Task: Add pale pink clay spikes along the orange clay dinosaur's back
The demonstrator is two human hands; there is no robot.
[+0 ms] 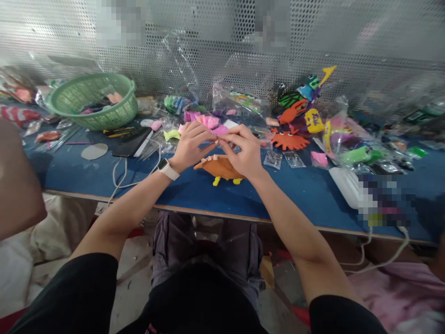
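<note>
My left hand (195, 143), with a white-banded watch at its wrist, and my right hand (246, 150) meet fingertip to fingertip above the table. Both are closed in a pinch; whatever lies between the fingers is too small to make out. Just below them sits a brown-orange clay figure (219, 169) with pale pink lumps along its top and yellow feet. My right hand covers part of its right end. Behind the fingers lie pink clay pieces (208, 121), and a yellow-green piece (171, 135) is beside my left hand.
A green basket (93, 123) stands at the back left, near a dark phone (131, 143) and a white cable. Orange crab figures (289, 140) and bagged clay lie right of centre. A white device (344, 185) rests near the front edge. Another person's arm (19, 181) is at left.
</note>
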